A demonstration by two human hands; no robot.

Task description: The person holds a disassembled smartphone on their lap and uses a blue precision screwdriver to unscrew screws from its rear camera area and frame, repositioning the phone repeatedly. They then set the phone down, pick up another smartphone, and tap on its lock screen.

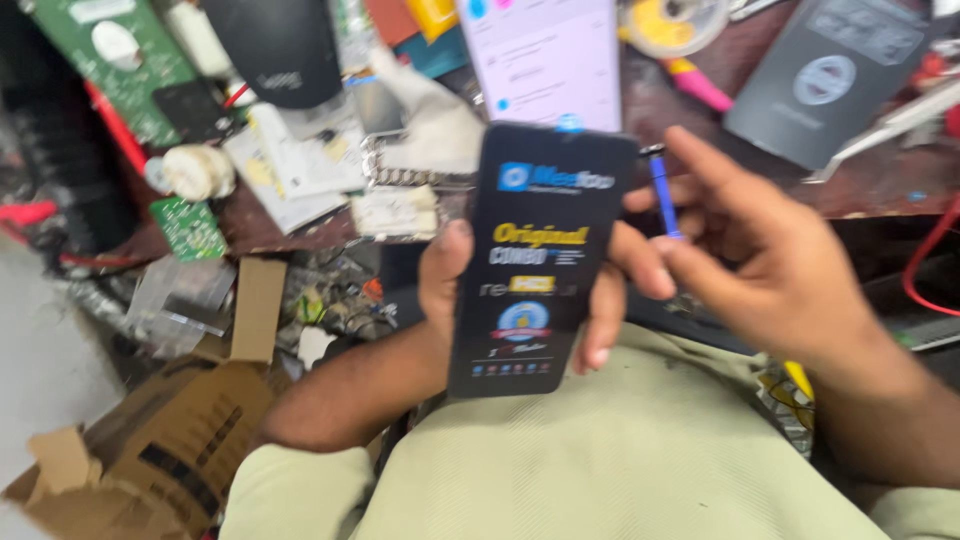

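My left hand (455,275) holds a black phone screen panel (535,260) upright, its face covered by a printed protective film with blue and yellow labels. The thumb lies along its left edge and the fingers wrap around its right edge. My right hand (770,260) is just to the right of the panel and holds a thin blue tool (663,195) between thumb and fingers, close to the panel's upper right edge.
A cluttered dark workbench (880,180) lies behind, with a lit phone (548,55), green circuit boards (110,55), a grey box (825,75), a tape roll (672,25), a white cloth (430,115) and papers. A torn cardboard box (160,440) sits lower left.
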